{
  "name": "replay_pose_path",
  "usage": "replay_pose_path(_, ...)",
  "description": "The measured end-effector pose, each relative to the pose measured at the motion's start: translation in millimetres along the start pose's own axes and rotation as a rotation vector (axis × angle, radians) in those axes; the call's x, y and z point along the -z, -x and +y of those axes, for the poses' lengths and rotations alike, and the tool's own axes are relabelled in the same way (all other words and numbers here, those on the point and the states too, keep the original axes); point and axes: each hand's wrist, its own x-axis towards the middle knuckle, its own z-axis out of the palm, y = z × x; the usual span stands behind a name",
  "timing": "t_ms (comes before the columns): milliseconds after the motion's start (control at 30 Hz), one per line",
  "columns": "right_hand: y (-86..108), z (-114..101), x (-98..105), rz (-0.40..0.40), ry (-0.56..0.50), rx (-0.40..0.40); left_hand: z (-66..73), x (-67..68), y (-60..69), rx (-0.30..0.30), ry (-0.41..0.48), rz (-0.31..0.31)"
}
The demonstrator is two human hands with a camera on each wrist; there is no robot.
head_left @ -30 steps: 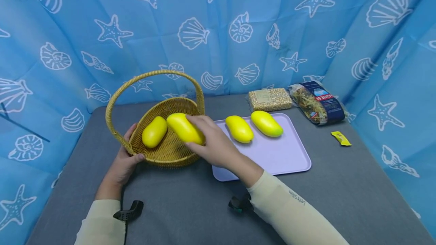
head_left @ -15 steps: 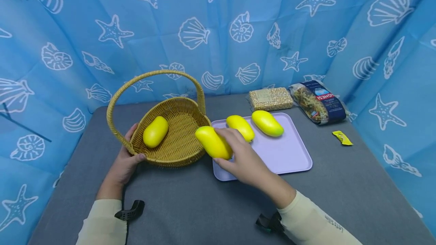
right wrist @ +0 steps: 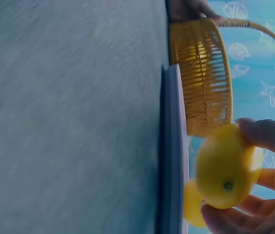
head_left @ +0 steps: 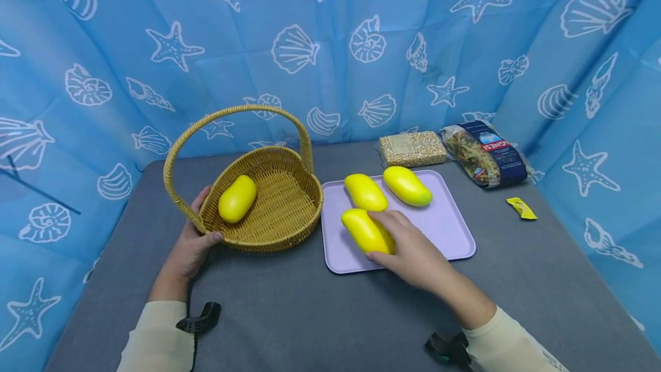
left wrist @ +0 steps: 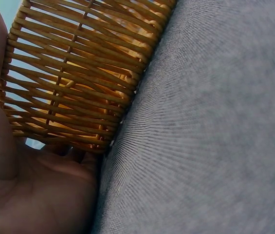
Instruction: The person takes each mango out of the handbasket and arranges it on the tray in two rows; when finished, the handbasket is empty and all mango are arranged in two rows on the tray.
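Held mango (head_left: 364,231) shifts rightward from the basket (head_left: 279,241) to over the tray (head_left: 445,231) — right hand (head_left: 413,257) clamps its fingers around it. Left hand (head_left: 188,248) grips the basket's left side — fingers clamped thereon.

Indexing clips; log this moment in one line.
left hand: grips basket | right hand: holds mango over tray | basket: one mango | tray: two mangoes

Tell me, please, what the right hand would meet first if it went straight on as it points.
Likely the wicker basket, its held mango leading, though it might brush the left tray mango first; height is unclear.
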Motion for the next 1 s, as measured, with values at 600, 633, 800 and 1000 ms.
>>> replay_pose_path(600, 12.7, 10.6, 3.9, -0.041, 0.044, -0.053, 2.5, -2.1, -0.6, 0.004, 0.001, -0.006)
replay_pose_path(633, 13.0, 10.7, 4.4, -0.042, 0.037, -0.051, 2.5, -2.1, -0.8, 0.005, 0.001, -0.007)
replay_pose_path(800, 13.0, 11.6, 3.5, -0.026, 0.016, -0.054, 2.3, -1.9, 0.1, 0.006, 0.002, -0.005)
replay_pose_path(1000, 13.8, 13.1, -0.1, 0.019, 0.009, -0.065, 2.3, -1.5, 1.1, 0.003, 0.006, -0.003)
